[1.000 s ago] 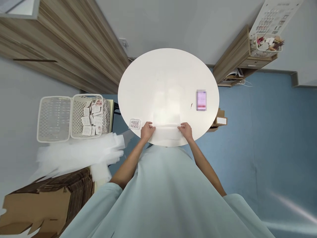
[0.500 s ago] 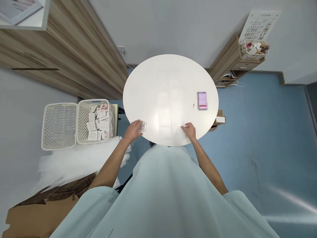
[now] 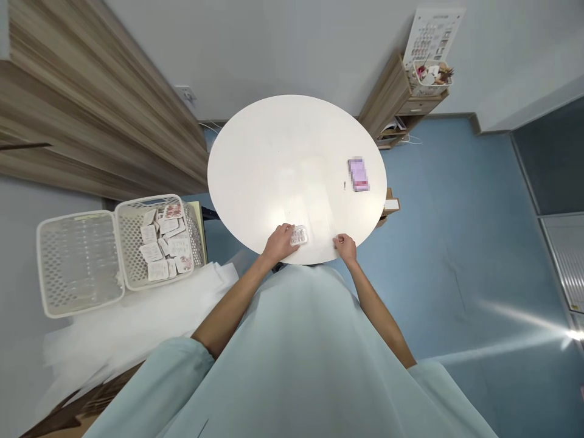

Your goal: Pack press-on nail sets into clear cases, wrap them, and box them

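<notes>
At the near edge of the white table [image 3: 255,158], my left hand [image 3: 277,244] grips a small clear plastic case [image 3: 299,235] between thumb and fingers. Small pale and dark pieces show through the case, too tiny to name. A faint see-through plastic sheet [image 3: 320,210] lies flat on the tabletop between my hands; its outline is hard to make out. To the right, my right hand [image 3: 345,248] is closed in a pinch at the near right edge of this sheet.
A blurred purple phone-like object [image 3: 358,175] lies on the table's right side, with a tiny dark item [image 3: 345,185] beside it. At left stand a white basket of printed cards [image 3: 157,283] and a basket of clear plastic cases [image 3: 41,255]. White packing sheets [image 3: 150,316] lie below them.
My left hand has carried the clear case rightward from the table's left edge, close to the plastic sheet. My right hand stays at the sheet's right edge. The view has shifted slightly.
</notes>
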### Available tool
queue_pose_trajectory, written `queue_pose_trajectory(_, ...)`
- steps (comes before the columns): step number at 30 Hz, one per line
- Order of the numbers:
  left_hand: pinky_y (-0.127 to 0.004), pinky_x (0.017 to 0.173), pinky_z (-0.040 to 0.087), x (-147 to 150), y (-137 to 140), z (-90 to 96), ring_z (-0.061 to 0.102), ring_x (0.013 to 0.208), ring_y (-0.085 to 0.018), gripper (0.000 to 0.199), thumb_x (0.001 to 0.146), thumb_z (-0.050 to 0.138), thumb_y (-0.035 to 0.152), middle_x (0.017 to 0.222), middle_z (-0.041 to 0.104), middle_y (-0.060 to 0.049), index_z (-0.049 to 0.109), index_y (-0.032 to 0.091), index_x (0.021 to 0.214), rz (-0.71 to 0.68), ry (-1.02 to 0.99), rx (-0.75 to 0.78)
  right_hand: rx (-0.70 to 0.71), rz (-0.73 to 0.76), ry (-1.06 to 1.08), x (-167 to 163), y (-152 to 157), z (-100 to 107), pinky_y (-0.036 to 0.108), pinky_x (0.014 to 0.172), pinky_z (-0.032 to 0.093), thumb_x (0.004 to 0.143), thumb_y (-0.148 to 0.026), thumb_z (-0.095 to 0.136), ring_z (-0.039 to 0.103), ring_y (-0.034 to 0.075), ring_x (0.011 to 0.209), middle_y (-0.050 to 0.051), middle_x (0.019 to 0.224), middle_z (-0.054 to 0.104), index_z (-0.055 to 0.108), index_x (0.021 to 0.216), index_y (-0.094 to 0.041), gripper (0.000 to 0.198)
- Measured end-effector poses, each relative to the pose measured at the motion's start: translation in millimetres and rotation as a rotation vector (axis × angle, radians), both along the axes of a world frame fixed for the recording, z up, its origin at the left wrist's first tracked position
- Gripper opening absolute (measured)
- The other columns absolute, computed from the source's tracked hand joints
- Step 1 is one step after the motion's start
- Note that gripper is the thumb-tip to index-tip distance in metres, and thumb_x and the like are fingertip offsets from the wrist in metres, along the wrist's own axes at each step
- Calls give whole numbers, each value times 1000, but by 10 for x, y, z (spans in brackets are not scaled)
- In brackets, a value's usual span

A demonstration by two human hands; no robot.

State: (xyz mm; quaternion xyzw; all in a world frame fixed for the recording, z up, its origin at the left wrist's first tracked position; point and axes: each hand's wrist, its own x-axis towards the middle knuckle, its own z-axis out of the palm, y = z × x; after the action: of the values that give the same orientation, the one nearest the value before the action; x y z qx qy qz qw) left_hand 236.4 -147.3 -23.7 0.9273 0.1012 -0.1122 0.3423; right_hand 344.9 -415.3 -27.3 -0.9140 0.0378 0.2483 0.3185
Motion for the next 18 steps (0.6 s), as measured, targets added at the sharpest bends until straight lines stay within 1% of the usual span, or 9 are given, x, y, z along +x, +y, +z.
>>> queue_pose_trajectory(3,-47,99,53,97,-142,-67,52,131,-40,68,84,75,32,146,55,-17,55,20,148,-50,0,20,19,-8,-33,-48,14,43,31,83,52,93,-35,62,73,20,80,3,90,77,71,97,-24,15)
queue_pose_trajectory(5,-47,99,53,111,-181,-119,51,132,-40,67,85,74,32,147,55,-18,54,20,148,-71,-1,35,4,-11,-47,-73,36,83,32,85,52,94,-37,61,73,21,82,4,93,78,71,97,-24,17)
queue_pose_trajectory(9,-49,107,50,61,-180,-212,46,139,-40,72,86,73,30,152,52,-19,48,20,153,-96,-22,35,-13,-12,-72,-140,90,175,33,87,52,97,-39,57,74,22,88,4,99,79,71,97,-24,20)
queue_pose_trajectory(13,-50,113,47,9,-149,-259,43,144,-39,76,86,70,23,156,50,-19,43,18,157,-108,-43,-21,-2,-2,-113,-234,142,288,33,85,52,100,-39,53,73,22,89,5,103,78,71,98,-25,22)
queue_pose_trajectory(16,-51,115,45,19,-161,-272,43,145,-39,76,87,70,24,156,52,-19,42,17,158,-88,-74,-58,-5,9,-184,-304,197,376,33,84,52,102,-40,52,71,22,89,6,104,78,71,98,-24,24)
queue_pose_trajectory(18,-51,116,45,42,-188,-283,44,145,-39,76,88,70,26,155,53,-19,42,16,158,-81,-105,-57,-11,27,-240,-351,250,429,33,82,52,104,-41,51,70,22,89,8,106,77,70,99,-23,26)
